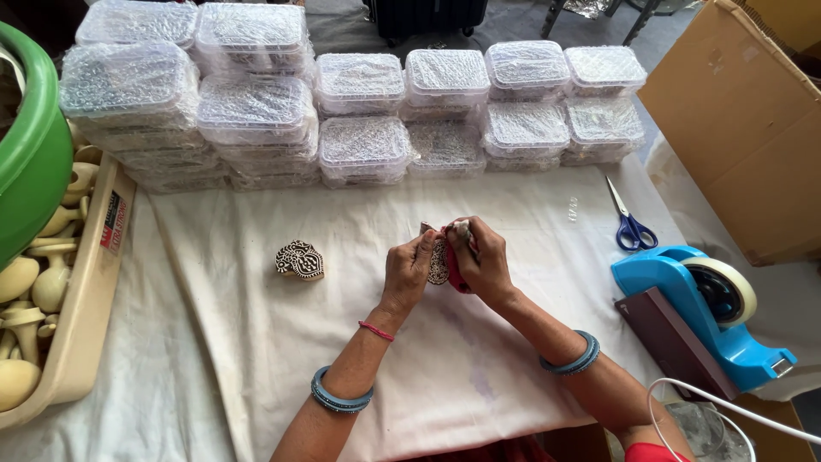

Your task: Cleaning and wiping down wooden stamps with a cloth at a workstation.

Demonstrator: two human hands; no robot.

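Both hands meet mid-cloth: the left hand [409, 269] pinches a carved wooden stamp [439, 262], the right hand [484, 261] presses a red rag [453, 272] against it. Another stamp [300, 260] lies at nine o'clock.

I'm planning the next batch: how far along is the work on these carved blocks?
Done, apparently: stacked clear lidded boxes of bubble-wrapped contents line the table's back. In hand: left hand and right hand hold a carved wooden block with something red. Left: one carved block on the white cloth.
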